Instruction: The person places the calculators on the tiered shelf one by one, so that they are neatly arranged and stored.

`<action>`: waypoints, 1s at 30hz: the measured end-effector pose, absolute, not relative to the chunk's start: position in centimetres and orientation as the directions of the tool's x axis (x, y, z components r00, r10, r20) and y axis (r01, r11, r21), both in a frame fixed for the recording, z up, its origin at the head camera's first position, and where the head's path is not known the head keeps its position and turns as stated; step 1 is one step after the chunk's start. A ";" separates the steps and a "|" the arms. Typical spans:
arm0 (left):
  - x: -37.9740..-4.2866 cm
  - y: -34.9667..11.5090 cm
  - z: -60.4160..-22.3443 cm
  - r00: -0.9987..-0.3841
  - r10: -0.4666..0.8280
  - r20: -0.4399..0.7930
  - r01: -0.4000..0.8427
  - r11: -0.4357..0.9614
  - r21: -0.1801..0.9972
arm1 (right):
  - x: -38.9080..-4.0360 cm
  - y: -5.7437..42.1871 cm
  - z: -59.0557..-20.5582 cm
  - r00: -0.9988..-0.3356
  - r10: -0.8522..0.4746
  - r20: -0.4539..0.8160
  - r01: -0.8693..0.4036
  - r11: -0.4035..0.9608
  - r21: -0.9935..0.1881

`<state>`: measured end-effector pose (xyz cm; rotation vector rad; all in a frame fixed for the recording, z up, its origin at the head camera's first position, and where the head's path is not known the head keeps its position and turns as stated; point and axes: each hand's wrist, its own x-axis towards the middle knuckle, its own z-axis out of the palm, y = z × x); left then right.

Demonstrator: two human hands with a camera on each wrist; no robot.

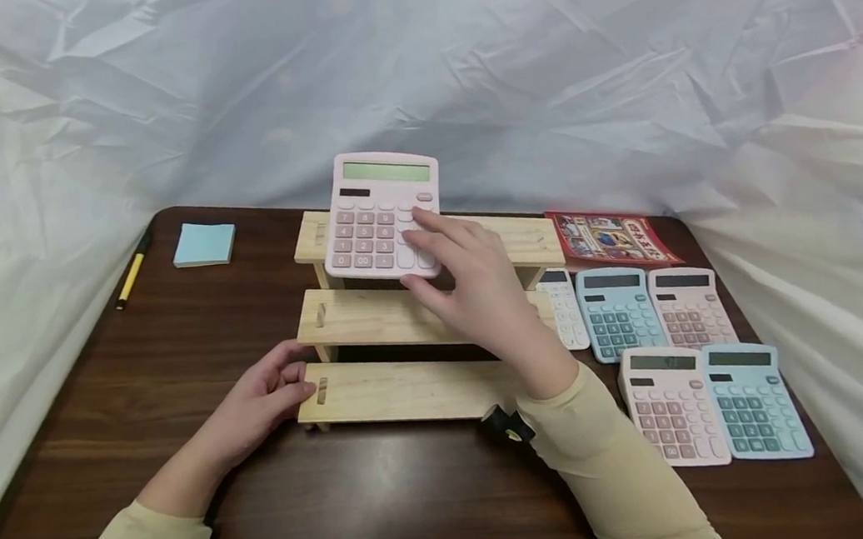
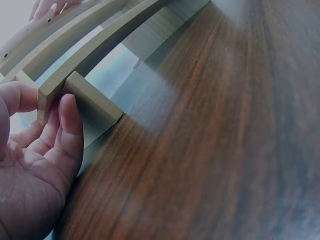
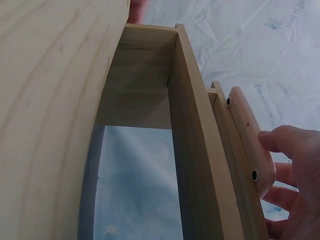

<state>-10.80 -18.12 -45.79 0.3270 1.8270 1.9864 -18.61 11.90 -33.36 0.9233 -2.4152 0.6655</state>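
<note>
A three-tier wooden shelf stands mid-table. On its top step is a pale pink calculator, its display at the far end. My right hand holds this calculator by its right side, fingers over the right-hand keys and thumb at the near edge. In the right wrist view the calculator lies along the top plank, with my right hand against it. My left hand grips the left end of the lowest step. In the left wrist view, that hand's thumb and fingers are around the plank end.
Right of the shelf lie several calculators, including a blue one, a pink one and a partly hidden white one. A red booklet is behind them. Blue sticky notes and a yellow marker lie at left.
</note>
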 end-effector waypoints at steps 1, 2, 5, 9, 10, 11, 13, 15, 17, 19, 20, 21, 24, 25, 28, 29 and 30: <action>-10.8 -18.2 -45.8 -0.886 0.452 -0.106 -0.143 -0.047 0.989 | -18.6 11.8 -33.4 -0.664 -0.477 0.576 -0.705 0.657 -0.268; -10.8 -18.2 -45.7 -0.886 0.452 -0.104 -0.140 -0.046 0.989 | -18.6 11.7 -33.4 -0.663 -0.476 0.578 -0.705 0.657 -0.267; -10.7 -18.3 -45.7 -0.884 0.456 -0.102 -0.139 -0.048 0.989 | -18.6 11.4 -33.5 -0.660 -0.477 0.580 -0.705 0.660 -0.260; -10.8 -18.3 -45.7 -0.876 0.472 -0.098 -0.148 -0.070 0.987 | -18.6 11.3 -33.5 -0.662 -0.474 0.581 -0.701 0.665 -0.257; -10.8 -18.4 -45.6 -0.874 0.476 -0.095 -0.149 -0.077 0.986 | -18.6 11.3 -33.5 -0.662 -0.472 0.583 -0.701 0.665 -0.258; -10.8 -18.4 -45.7 -0.872 0.482 -0.089 -0.147 -0.083 0.986 | -18.6 11.3 -33.5 -0.660 -0.471 0.586 -0.703 0.663 -0.259; -10.8 -18.4 -45.7 -0.867 0.492 -0.080 -0.142 -0.091 0.986 | -18.6 11.4 -33.5 -0.646 -0.467 0.603 -0.714 0.648 -0.263; -10.8 -18.4 -45.8 -0.860 0.505 -0.073 -0.136 -0.089 0.987 | -18.7 11.7 -33.6 -0.628 -0.464 0.625 -0.735 0.619 -0.279; -10.8 -18.3 -45.8 -0.856 0.511 -0.073 -0.131 -0.079 0.988 | -18.7 12.1 -33.4 -0.615 -0.456 0.643 -0.752 0.585 -0.304; -10.9 -18.2 -45.9 -0.854 0.514 -0.077 -0.130 -0.067 0.989 | -18.8 12.9 -33.2 -0.616 -0.446 0.650 -0.758 0.559 -0.335; -10.9 -18.2 -45.9 -0.854 0.514 -0.080 -0.131 -0.062 0.989 | -18.8 13.3 -33.1 -0.623 -0.439 0.647 -0.755 0.553 -0.352; -10.9 -18.1 -45.9 -0.855 0.512 -0.084 -0.133 -0.059 0.989 | -18.9 13.9 -33.0 -0.631 -0.430 0.646 -0.750 0.551 -0.366; -10.9 -17.9 -45.9 -0.859 0.503 -0.094 -0.140 -0.054 0.989 | -19.0 15.7 -32.7 -0.653 -0.399 0.644 -0.727 0.568 -0.386; -10.9 -18.0 -45.9 -0.861 0.501 -0.093 -0.138 -0.054 0.989 | -19.0 16.4 -32.7 -0.659 -0.386 0.645 -0.719 0.576 -0.389; -10.9 -18.2 -45.8 -0.863 0.497 -0.091 -0.133 -0.050 0.990 | -19.0 18.4 -32.7 -0.676 -0.358 0.645 -0.695 0.601 -0.394; -10.8 -18.3 -45.9 -0.861 0.502 -0.086 -0.129 -0.050 0.990 | -19.0 19.0 -32.7 -0.679 -0.353 0.644 -0.689 0.610 -0.392; -10.8 -18.4 -45.9 -0.857 0.507 -0.086 -0.128 -0.048 0.991 | -18.9 19.6 -32.8 -0.681 -0.352 0.643 -0.683 0.621 -0.384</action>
